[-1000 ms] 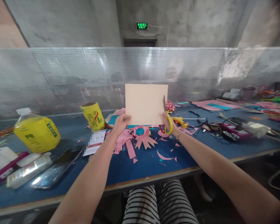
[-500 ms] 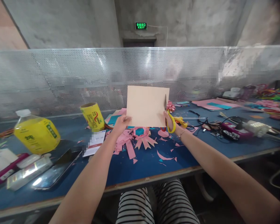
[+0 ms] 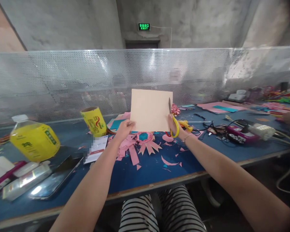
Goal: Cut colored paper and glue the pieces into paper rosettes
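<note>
A pink paper rosette (image 3: pixel 145 141) and scraps lie mid-bench below the upright cream card (image 3: pixel 151 110), its long axis level; the left hand (image 3: pixel 123 128) pinches its lower left corner, and the right hand (image 3: pixel 175 126) grips yellow scissors (image 3: pixel 174 124) with blades pointing up along its right edge.

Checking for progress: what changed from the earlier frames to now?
The tan sheet tipped slightly clockwise. Nothing was taken or let go: the left hand still pinches its lower corner, the right hand still holds the yellow scissors, blade upright near its right edge.

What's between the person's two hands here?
A beige paper sheet, held upright: the left hand grips its lower left corner, the right hand, holding yellow scissors, is at its lower right edge. Seen in the head view.
</note>
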A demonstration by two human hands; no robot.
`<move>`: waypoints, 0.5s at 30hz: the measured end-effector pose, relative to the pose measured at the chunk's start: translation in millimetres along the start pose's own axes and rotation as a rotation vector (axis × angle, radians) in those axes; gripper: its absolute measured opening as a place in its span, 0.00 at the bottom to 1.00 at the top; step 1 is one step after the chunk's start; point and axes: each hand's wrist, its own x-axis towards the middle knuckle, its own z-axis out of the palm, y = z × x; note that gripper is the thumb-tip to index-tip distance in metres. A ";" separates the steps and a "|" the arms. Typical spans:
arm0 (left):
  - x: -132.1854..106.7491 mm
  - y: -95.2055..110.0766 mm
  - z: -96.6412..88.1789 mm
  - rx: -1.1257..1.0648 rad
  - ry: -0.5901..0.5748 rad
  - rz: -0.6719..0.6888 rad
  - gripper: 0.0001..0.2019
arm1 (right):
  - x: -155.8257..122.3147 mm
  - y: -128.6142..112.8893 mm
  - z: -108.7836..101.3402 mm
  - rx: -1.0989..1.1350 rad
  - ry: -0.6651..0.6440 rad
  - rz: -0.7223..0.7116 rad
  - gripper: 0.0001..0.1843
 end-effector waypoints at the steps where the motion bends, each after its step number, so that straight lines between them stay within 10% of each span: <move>1: -0.2 0.7 0.1 -0.003 0.002 -0.004 0.09 | -1.3 1.3 -0.3 0.049 -0.009 0.042 0.22; 6: -0.1 1.1 0.2 -0.019 -0.007 0.003 0.09 | 3.1 -3.6 -3.2 0.884 -0.262 0.425 0.17; 11: 1.0 -2.7 0.8 -0.018 -0.007 0.014 0.10 | 20.4 -16.5 -3.1 1.644 -0.342 1.188 0.13; 15: 0.7 -0.8 1.4 -0.040 -0.020 0.040 0.08 | 27.6 -17.9 2.1 1.776 -0.655 1.270 0.16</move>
